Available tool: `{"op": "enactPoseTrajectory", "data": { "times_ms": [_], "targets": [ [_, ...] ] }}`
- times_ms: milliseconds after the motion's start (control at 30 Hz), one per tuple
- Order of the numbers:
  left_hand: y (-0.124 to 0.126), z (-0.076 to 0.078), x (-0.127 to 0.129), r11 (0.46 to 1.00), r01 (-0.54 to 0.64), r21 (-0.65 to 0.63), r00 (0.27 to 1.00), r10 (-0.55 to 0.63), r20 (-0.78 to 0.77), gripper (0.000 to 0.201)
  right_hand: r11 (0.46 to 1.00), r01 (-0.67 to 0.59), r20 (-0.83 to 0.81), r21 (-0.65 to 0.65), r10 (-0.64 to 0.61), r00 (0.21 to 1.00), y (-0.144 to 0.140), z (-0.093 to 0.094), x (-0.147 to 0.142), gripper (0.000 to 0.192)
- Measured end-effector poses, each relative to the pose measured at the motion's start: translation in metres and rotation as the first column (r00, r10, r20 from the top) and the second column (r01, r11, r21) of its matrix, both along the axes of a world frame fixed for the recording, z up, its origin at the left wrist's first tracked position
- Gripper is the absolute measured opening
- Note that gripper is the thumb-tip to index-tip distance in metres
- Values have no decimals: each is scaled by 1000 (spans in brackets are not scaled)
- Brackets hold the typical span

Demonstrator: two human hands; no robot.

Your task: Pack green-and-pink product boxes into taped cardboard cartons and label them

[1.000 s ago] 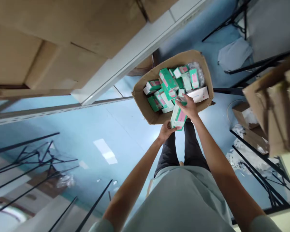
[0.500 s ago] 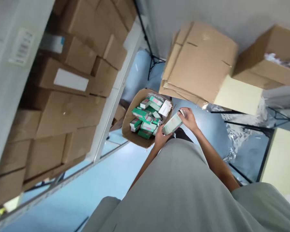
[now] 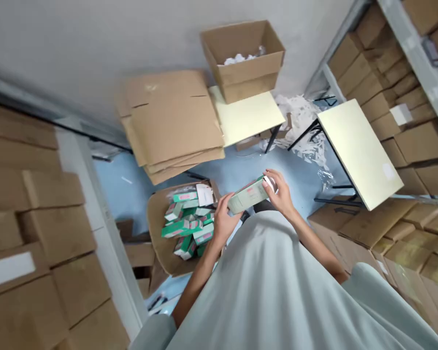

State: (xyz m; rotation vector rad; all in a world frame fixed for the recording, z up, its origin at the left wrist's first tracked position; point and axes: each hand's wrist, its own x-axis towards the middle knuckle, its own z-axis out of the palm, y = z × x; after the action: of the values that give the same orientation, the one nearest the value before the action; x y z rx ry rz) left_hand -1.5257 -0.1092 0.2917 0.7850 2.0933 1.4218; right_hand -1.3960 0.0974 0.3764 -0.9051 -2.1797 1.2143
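1. While the person stands over the floor, both hands hold one pale green carton [image 3: 248,195] out in front of the body, above the blue floor [image 3: 138,187] and just to the right of an open cardboard box [image 3: 156,218].
2. The left hand [image 3: 223,221] is closed round the carton's lower-left end, fingers curled up over its edge; this looks like a supporting grip that takes the weight from below.
3. The right hand [image 3: 280,194] is closed on the upper-right end, its fingertips pressed over the end face. That hold probably steadies the carton from the far end, so that each hand caps one end.
4. The carton's long axis runs from lower left to upper right in the head view, tilted slightly upward toward the right hand. A broad printed face is turned up toward the camera, with a faint pink patch on it; the print is too blurred to read.
5. The open cardboard box sits on the floor with its mouth upward, which leaves its jumble of green and pink cartons [image 3: 186,226] within easy reach of the left hand.
6. Flattened cardboard sheets [image 3: 171,121] lie stacked beyond the box, and two pale tables [image 3: 357,150] stand farther right, one bearing a box with white scraps [image 3: 243,61].
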Motion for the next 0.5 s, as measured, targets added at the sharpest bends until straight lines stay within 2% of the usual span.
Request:
{"op": "enactPoseTrajectory", "data": {
  "times_ms": [100,200,267,433,500],
  "targets": [
    [46,12,22,994,107,-17,992,-105,69,68,996,94,-7,-5,-94,996,29,2,42,61],
    [103,22,42,980,200,-25,965,-192,176,71,987,160,-51,-22,-161,986,74,2,80,67],
    [146,26,55,971,236,-17,938,-224,266,77,979,199,-106,-40,-202,974,113,3,103,68],
    [275,34,85,932,363,23,818,-330,471,110,944,302,-186,-135,-323,928,229,15,163,66],
    [329,37,103,901,428,65,754,-396,523,108,917,359,-184,-172,-388,903,277,21,192,69]
  ]
}}
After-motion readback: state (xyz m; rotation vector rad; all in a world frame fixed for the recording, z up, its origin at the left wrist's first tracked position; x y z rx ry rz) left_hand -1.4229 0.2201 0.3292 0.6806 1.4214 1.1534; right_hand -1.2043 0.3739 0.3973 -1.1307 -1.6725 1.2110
